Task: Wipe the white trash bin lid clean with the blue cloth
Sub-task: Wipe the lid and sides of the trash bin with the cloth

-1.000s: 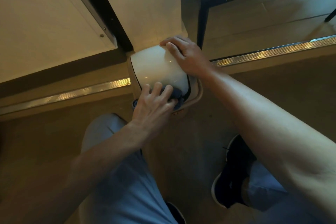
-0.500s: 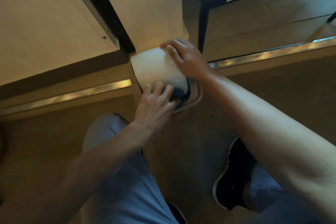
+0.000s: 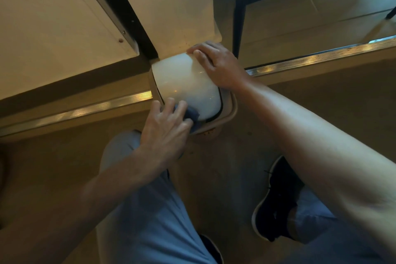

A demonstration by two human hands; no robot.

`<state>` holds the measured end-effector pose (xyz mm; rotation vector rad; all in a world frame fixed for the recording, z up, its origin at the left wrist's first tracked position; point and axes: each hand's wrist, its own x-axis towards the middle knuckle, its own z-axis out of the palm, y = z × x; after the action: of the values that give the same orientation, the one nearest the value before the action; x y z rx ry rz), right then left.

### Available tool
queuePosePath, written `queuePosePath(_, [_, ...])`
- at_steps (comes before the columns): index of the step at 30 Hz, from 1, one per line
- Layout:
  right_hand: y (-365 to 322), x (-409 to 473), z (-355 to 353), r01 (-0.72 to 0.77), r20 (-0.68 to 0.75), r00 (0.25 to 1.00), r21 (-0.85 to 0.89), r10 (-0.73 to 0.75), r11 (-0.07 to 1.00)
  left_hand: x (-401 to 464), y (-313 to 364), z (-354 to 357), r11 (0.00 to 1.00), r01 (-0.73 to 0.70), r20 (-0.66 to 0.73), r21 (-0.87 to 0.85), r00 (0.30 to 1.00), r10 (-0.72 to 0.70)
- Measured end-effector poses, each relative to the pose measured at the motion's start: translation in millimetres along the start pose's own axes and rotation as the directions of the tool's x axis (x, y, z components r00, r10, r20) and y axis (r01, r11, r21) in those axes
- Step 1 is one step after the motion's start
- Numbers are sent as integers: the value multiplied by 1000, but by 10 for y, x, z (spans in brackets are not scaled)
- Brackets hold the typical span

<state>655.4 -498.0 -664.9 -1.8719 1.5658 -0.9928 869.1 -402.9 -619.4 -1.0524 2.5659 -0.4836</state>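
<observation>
The white trash bin lid [image 3: 184, 83] stands raised at the middle of the view, above the bin's beige rim [image 3: 232, 111]. My left hand [image 3: 167, 128] presses the blue cloth [image 3: 191, 114] against the lid's near lower edge, fingers curled over the cloth, most of which is hidden under them. My right hand [image 3: 216, 64] rests on the lid's far right side, fingers laid over its top edge, holding it steady.
The bin sits on the floor against a pale cabinet corner [image 3: 171, 6]. A metal floor strip [image 3: 321, 58] runs left and right behind it. A dark metal frame leg [image 3: 237, 17] stands just behind my right hand. My knee [image 3: 150, 199] and black shoe [image 3: 276, 199] are below.
My left hand with the cloth has slid leftward along the lid's near edge. My right hand has kept its place on the far side.
</observation>
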Motion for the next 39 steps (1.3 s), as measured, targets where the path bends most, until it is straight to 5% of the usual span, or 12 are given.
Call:
queuePosePath(16, [-3, -17, 6, -4, -5, 1000, -27, 4, 1000, 34, 159, 23, 980, 38, -81, -193, 995, -54])
queuePosePath(19, [-5, -26, -3, -5, -4, 1000, -12, 5, 1000, -188, 3, 53, 941, 76, -148, -331, 980, -132])
queuePosePath(21, [-12, -35, -2, -6, 4, 1000, -1, 6, 1000, -293, -118, 32, 827, 144, -139, -544, 956, -257])
queuePosePath(26, [-60, -41, -33, -24, 12, 1000, -12, 24, 1000, -288, -538, -95, 369, 301, -8, -879, 766, -643])
queuePosePath(32, [-109, -5, -70, -42, 38, 998, 22, 41, 999, -32, -814, -125, 392, 245, -194, -887, 572, -797])
queuePosePath(34, [-118, 14, -70, -50, 48, 998, 33, 49, 998, 53, -731, -64, 371, 220, -185, -902, 579, -794])
queuePosePath(39, [-155, 57, -54, -119, 82, 989, -15, 120, 993, 93, -172, 195, 302, 210, -49, -930, 743, -668])
